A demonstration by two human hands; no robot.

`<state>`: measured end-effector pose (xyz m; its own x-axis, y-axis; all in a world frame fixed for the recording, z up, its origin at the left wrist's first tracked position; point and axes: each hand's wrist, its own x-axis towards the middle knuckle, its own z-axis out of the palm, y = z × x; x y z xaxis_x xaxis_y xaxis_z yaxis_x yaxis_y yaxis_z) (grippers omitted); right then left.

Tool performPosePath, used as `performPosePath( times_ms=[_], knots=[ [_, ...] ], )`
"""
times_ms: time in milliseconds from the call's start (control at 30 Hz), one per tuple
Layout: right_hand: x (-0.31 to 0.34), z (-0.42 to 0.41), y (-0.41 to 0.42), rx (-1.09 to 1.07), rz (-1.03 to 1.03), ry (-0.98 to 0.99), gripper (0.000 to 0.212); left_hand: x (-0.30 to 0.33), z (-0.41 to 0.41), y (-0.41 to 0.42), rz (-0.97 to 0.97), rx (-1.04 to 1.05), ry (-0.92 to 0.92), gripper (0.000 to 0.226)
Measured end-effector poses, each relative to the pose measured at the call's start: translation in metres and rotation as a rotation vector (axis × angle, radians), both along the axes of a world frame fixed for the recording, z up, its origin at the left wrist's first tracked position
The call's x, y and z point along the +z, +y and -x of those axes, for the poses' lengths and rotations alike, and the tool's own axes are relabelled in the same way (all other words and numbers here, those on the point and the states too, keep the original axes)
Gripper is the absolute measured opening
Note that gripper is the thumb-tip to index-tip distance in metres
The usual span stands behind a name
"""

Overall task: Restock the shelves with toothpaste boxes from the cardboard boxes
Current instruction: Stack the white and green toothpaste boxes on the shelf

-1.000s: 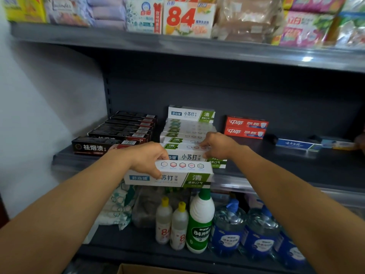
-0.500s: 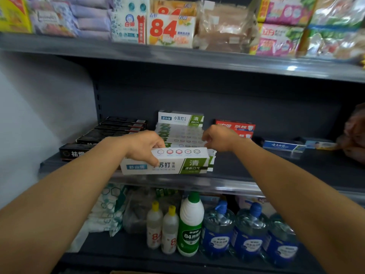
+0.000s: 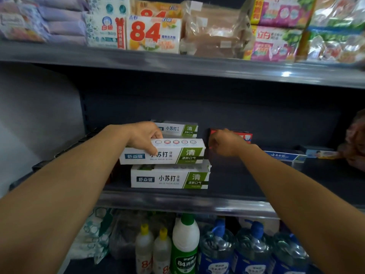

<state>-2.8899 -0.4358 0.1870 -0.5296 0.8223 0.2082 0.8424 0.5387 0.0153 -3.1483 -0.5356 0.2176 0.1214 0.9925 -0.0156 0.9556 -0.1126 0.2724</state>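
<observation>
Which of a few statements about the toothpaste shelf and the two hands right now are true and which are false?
1. The left hand grips a white and green toothpaste box. True.
2. That box is held above another white and green box at the shelf front. True.
3. The right hand holds a blue box. False: its fingers are curled near the red box, and no box shows in it.
4. The bottles stand on the top shelf. False: they stand on the shelf below.

The left hand point(image 3: 145, 138) carried its white-and-green toothpaste box point(image 3: 164, 151) from the shelf's front edge point(image 3: 177, 202) up over the stacked boxes point(image 3: 169, 177). The right hand point(image 3: 224, 143) left the stack and moved toward the red boxes point(image 3: 245, 136).
</observation>
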Motion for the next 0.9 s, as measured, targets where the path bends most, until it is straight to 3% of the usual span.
performPosePath(
  times_ms=[533,733,900],
  knots=[
    [-0.033,0.001,0.099,-0.004,0.031,0.051,0.026,-0.028,0.026,0.147,0.020,0.012,0.009,0.038],
    [-0.041,0.011,0.122,0.005,0.028,0.066,0.025,-0.037,0.031,0.186,-0.037,-0.020,0.018,0.049],
    [-0.050,0.014,0.138,-0.014,0.020,0.035,0.024,-0.044,0.034,0.204,-0.144,-0.050,0.105,0.042]
  ],
)
